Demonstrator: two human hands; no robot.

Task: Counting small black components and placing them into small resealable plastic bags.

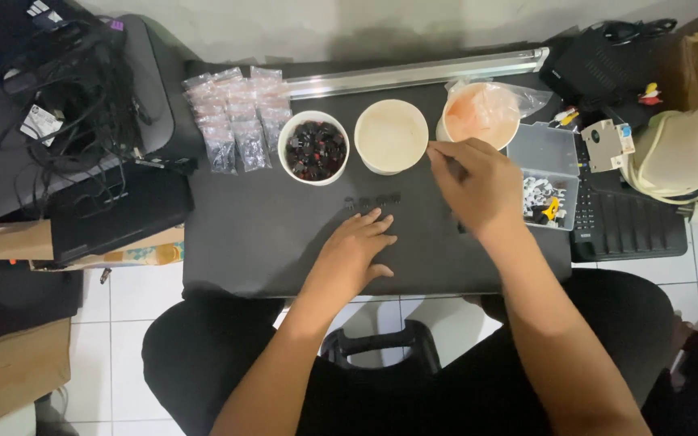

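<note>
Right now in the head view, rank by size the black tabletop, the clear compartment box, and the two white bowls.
1. black tabletop
2. clear compartment box
3. bowl of dark pieces and the empty-looking white bowl: these two look about alike, so no ranking between them.

3 white bowls [391,136], approx. 4 small black parts [373,199], 1 clear compartment box [547,173], 2 hands [353,254].

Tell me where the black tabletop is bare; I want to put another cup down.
The black tabletop is bare on its left, below the small clear bags and left of the left hand. It is crowded along the back, where the white bowl of dark pieces, the empty white bowl and the bag-covered bowl stand by the right hand.
</note>
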